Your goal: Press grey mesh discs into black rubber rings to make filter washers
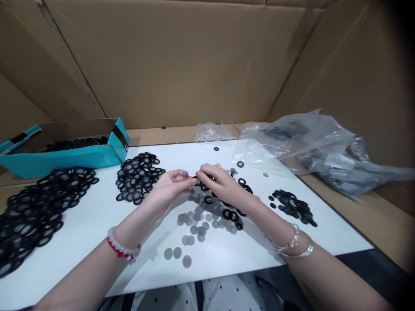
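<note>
My left hand pinches the edge of a small black ring between thumb and fingers. From the other side my right hand meets it, fingers curled and thumb tip at the same ring; its fingers partly hide what lies behind. Just below the hands, thin grey mesh discs are scattered over the white board, some overlapping. Several loose black rings lie under and beside my right wrist.
Left of my hands is a pile of black rings with grey centres, with a larger heap farther left. Behind it stands a blue box. Small black pieces lie right; plastic bags sit beyond. Cardboard walls enclose the back.
</note>
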`<state>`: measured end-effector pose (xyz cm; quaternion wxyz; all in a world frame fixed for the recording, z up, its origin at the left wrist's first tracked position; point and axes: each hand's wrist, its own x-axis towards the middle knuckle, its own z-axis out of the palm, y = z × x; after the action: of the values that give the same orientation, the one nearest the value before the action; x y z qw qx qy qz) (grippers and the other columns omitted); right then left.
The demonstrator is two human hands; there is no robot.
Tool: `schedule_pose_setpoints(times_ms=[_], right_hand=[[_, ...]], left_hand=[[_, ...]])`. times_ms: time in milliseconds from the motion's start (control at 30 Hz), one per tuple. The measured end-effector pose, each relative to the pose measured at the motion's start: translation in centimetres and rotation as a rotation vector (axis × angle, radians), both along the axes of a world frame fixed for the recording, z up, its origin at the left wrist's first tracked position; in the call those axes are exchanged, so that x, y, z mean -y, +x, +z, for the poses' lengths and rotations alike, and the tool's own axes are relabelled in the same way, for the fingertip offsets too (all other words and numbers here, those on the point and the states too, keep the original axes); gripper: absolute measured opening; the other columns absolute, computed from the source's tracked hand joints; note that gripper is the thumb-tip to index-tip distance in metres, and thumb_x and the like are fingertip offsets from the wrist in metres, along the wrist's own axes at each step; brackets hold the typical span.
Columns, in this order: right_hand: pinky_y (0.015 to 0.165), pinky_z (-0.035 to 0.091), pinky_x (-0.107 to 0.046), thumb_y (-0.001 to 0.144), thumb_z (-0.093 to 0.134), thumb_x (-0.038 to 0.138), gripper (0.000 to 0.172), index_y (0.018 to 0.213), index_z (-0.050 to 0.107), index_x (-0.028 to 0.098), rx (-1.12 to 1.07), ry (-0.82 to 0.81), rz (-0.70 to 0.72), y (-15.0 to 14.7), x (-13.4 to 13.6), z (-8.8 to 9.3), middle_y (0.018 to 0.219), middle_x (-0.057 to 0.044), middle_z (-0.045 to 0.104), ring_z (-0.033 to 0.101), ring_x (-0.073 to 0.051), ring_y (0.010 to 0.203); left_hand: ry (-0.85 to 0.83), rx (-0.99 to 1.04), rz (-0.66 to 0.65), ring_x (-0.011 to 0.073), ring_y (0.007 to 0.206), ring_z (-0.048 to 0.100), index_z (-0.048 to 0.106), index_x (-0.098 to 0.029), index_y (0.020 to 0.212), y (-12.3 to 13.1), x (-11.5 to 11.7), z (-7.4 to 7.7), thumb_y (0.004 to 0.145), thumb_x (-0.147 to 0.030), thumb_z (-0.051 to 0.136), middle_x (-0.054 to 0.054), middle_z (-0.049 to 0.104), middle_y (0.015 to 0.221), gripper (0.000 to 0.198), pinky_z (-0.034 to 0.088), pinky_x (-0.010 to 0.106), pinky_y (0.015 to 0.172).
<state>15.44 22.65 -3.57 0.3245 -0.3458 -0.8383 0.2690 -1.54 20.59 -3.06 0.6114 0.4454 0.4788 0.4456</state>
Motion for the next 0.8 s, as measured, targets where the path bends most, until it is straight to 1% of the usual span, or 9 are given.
schedule_pose_setpoints(times_ms=[100, 167, 233, 333, 400, 467, 533, 667, 800], right_hand=[[0.071, 0.029, -0.029, 0.097, 0.035, 0.031, 0.033, 0.066, 0.03, 0.02, -0.012, -0.016, -0.02, -0.02, -0.02, 0.04, 0.063, 0.004, 0.037, 0.037, -0.012, 0.062], [0.072, 0.029, -0.029, 0.097, 0.035, 0.031, 0.034, 0.066, 0.03, 0.02, -0.02, -0.003, -0.031, -0.06, 0.06, 0.05, 0.062, 0.005, 0.036, 0.036, -0.012, 0.061], [0.073, 0.029, -0.03, 0.097, 0.035, 0.029, 0.033, 0.066, 0.03, 0.02, -0.029, 0.014, -0.043, -0.08, 0.18, 0.05, 0.063, 0.005, 0.037, 0.036, -0.012, 0.061], [0.074, 0.029, -0.03, 0.097, 0.036, 0.027, 0.031, 0.067, 0.03, 0.02, -0.036, 0.037, -0.048, -0.09, 0.25, -0.01, 0.065, 0.004, 0.039, 0.038, -0.012, 0.063], [0.074, 0.029, -0.03, 0.096, 0.037, 0.026, 0.031, 0.066, 0.031, 0.02, -0.025, 0.035, -0.023, -0.09, 0.19, -0.07, 0.065, 0.004, 0.039, 0.039, -0.012, 0.064], [0.074, 0.029, -0.03, 0.096, 0.037, 0.027, 0.032, 0.066, 0.032, 0.02, -0.008, 0.014, 0.007, -0.09, 0.06, -0.12, 0.065, 0.004, 0.039, 0.039, -0.012, 0.063], [0.074, 0.029, -0.03, 0.096, 0.036, 0.029, 0.033, 0.065, 0.031, 0.02, 0.004, -0.017, 0.009, -0.09, -0.09, -0.16, 0.065, 0.004, 0.038, 0.038, -0.012, 0.063], [0.071, 0.03, -0.029, 0.097, 0.034, 0.033, 0.035, 0.065, 0.03, 0.02, 0.008, -0.049, -0.017, -0.06, -0.16, -0.19, 0.063, 0.005, 0.036, 0.036, -0.012, 0.061], [0.072, 0.029, -0.029, 0.097, 0.034, 0.028, 0.033, 0.066, 0.029, 0.02, 0.005, 0.012, -0.024, -0.11, 0.12, -0.08, 0.064, 0.005, 0.037, 0.037, -0.012, 0.062]], left_hand=[[-0.012, 0.072, 0.009, 0.0067, 0.056, 0.044, 0.058, -0.014, 0.073, 0.2, -0.05, -0.11, 0.056, -0.025, 0.081, -0.006, 0.047, 0.059, 0.031, 0.04, 0.023, 0.063], [-0.007, 0.054, 0.033, 0.007, 0.056, 0.044, 0.058, -0.014, 0.073, 0.27, -0.13, -0.19, 0.055, -0.025, 0.082, -0.007, 0.045, 0.057, 0.032, 0.04, 0.023, 0.062], [-0.003, 0.008, 0.048, 0.0079, 0.056, 0.046, 0.058, -0.014, 0.074, 0.24, -0.2, -0.21, 0.055, -0.027, 0.082, -0.007, 0.046, 0.056, 0.033, 0.04, 0.024, 0.061], [-0.028, -0.067, -0.01, 0.0089, 0.058, 0.047, 0.058, -0.014, 0.074, 0.03, -0.22, -0.05, 0.057, -0.029, 0.081, -0.004, 0.051, 0.057, 0.032, 0.039, 0.024, 0.06], [-0.055, -0.102, -0.067, 0.0089, 0.059, 0.048, 0.059, -0.013, 0.071, -0.15, -0.18, 0.12, 0.057, -0.028, 0.081, -0.003, 0.052, 0.059, 0.03, 0.039, 0.024, 0.06], [-0.073, -0.097, -0.089, 0.0089, 0.06, 0.048, 0.059, -0.013, 0.071, -0.27, -0.14, 0.22, 0.056, -0.026, 0.081, -0.002, 0.054, 0.062, 0.03, 0.039, 0.024, 0.061], [-0.076, -0.062, -0.067, 0.009, 0.06, 0.049, 0.059, -0.013, 0.074, -0.28, -0.13, 0.21, 0.055, -0.025, 0.081, -0.002, 0.055, 0.063, 0.031, 0.039, 0.024, 0.061], [-0.059, -0.007, -0.014, 0.0089, 0.058, 0.049, 0.058, -0.013, 0.076, -0.11, -0.19, 0.01, 0.055, -0.025, 0.081, -0.004, 0.053, 0.059, 0.033, 0.04, 0.024, 0.061], [-0.021, -0.06, 0.01, 0.009, 0.057, 0.049, 0.057, -0.013, 0.077, -0.07, -0.24, -0.2, 0.057, -0.026, 0.08, -0.004, 0.054, 0.057, 0.033, 0.039, 0.024, 0.06]])
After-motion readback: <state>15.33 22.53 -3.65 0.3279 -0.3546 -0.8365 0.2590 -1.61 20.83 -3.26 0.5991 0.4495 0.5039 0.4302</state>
